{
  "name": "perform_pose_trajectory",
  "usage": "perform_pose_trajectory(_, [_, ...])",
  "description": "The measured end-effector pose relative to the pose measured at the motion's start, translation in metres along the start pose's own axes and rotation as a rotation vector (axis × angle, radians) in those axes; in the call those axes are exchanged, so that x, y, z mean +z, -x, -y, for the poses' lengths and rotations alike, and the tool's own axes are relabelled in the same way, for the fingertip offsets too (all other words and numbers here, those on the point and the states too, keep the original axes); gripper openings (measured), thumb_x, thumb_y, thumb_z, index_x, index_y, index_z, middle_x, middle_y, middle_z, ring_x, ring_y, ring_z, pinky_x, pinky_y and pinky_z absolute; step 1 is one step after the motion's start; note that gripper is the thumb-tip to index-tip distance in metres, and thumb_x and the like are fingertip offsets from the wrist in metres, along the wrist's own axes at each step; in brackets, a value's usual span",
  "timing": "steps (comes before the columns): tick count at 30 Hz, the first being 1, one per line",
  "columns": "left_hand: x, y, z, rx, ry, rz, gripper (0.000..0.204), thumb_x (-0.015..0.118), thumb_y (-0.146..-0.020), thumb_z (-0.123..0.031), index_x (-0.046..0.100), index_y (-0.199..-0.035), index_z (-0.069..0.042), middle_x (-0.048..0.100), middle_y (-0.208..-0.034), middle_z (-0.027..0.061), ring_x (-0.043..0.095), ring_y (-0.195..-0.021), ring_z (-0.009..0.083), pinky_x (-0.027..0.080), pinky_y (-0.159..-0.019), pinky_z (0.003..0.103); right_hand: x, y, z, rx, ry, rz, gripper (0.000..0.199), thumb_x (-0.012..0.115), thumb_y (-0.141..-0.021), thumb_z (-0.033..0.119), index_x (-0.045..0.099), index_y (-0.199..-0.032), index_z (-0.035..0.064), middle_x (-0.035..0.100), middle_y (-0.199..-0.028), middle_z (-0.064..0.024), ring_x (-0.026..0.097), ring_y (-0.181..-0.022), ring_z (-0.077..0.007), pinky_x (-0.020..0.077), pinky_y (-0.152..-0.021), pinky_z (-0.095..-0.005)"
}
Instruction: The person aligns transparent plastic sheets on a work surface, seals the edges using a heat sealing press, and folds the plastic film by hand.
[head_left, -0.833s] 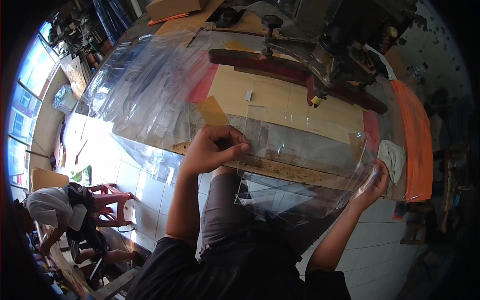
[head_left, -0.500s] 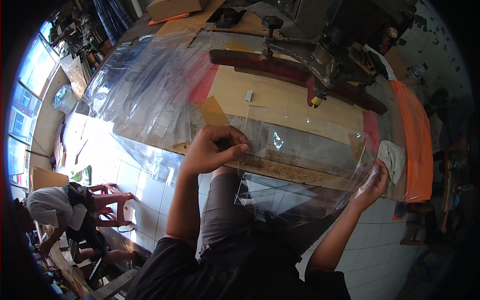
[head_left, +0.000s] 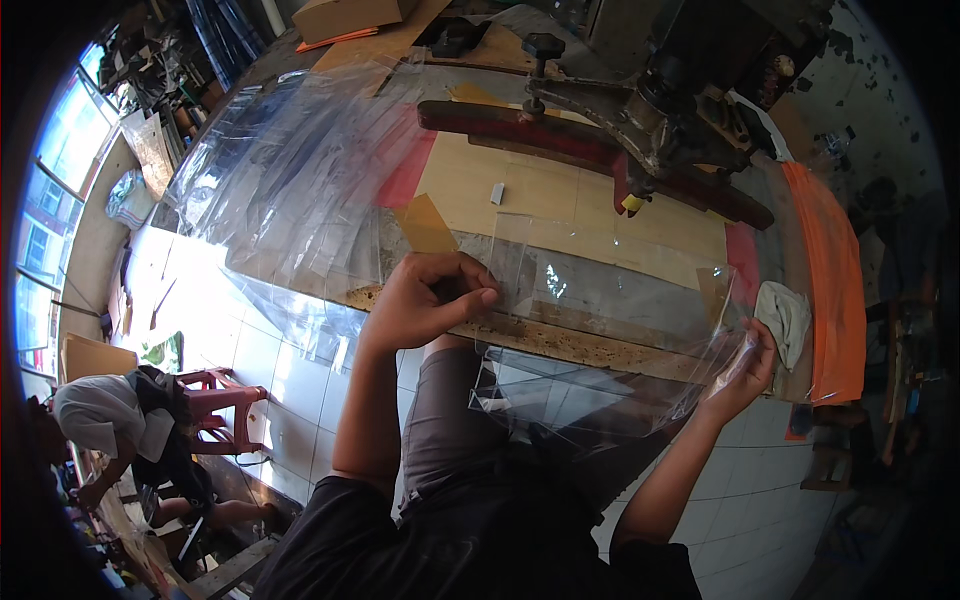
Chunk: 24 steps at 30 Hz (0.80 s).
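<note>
Head view — left hand (head_left: 415, 305), right hand (head_left: 750, 370) hold glossy clear film (head_left: 605, 300)

I can see a colourless, see-through, rectangular plastic sheet (head_left: 600, 300), glossy with small bright glints, held at its left and right sides; it spreads across the tabletop (head_left: 362, 297)'s near edge, its lower part hanging in loose folds.

1 red stool (head_left: 212, 399) beside bent-over co-worker (head_left: 100, 412); 1 cardboard box (head_left: 345, 17).
</note>
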<state>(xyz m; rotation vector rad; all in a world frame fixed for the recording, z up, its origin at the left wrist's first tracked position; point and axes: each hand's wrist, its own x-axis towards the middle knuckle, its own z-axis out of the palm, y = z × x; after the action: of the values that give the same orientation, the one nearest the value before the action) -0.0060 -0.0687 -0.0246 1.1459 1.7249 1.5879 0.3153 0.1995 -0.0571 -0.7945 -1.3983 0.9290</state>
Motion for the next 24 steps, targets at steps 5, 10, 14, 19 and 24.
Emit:
perform_pose_trajectory(5, [0.001,-0.001,-0.002,0.004,-0.008,0.0,0.019,0.079,-0.089,-0.018,0.075,-0.094,0.0,0.072,-0.074,0.0014,0.066,-0.069,0.0062,0.05,-0.065,0.023,-0.004,-0.001,-0.004,0.025,-0.019,0.01,0.024,0.062,-0.105,0.021,0.064,-0.122,0.004,0.07,-0.114,-0.0061,0.066,-0.09,-0.0108,0.0561,-0.073,-0.0279])
perform_pose_trajectory(10, [0.0,0.0,-0.003,0.015,-0.004,-0.009,0.018,0.078,-0.09,-0.017,0.075,-0.093,0.0,0.072,-0.075,0.0021,0.066,-0.069,0.0067,0.051,-0.065,0.023,0.003,0.001,0.004,0.018,-0.024,-0.015,0.022,0.064,-0.103,0.016,0.064,-0.119,0.0004,0.069,-0.112,-0.0094,0.063,-0.096,-0.013,0.0556,-0.075,-0.027])
perform_pose_trajectory(14, [0.001,-0.001,-0.002,0.014,-0.026,-0.01,0.017,0.078,-0.09,-0.016,0.075,-0.094,0.0,0.072,-0.075,0.0021,0.066,-0.069,0.0067,0.051,-0.065,0.024,-0.001,-0.001,0.0,0.008,-0.024,-0.003,0.021,0.064,-0.104,0.016,0.064,-0.118,0.0002,0.069,-0.112,-0.0096,0.063,-0.096,-0.0131,0.056,-0.075,-0.0275])
perform_pose_trajectory(19, [0.002,-0.001,0.0,0.023,-0.041,-0.013,0.016,0.077,-0.09,-0.015,0.074,-0.095,0.0,0.071,-0.075,0.0014,0.065,-0.07,0.0062,0.05,-0.066,0.023,-0.004,-0.001,-0.006,-0.009,0.011,0.006,0.027,0.061,-0.105,0.02,0.063,-0.125,0.0028,0.07,-0.116,-0.0088,0.066,-0.09,-0.012,0.0553,-0.073,-0.0273])
perform_pose_trajectory(24, [0.002,-0.001,0.002,0.037,-0.029,-0.018,0.016,0.077,-0.09,-0.015,0.074,-0.095,0.0,0.071,-0.076,0.0012,0.064,-0.07,0.0057,0.049,-0.065,0.023,-0.003,0.0,-0.005,-0.012,0.003,0.004,0.027,0.062,-0.104,0.021,0.063,-0.125,0.0023,0.07,-0.117,-0.0088,0.067,-0.09,-0.0117,0.0554,-0.072,-0.0272])
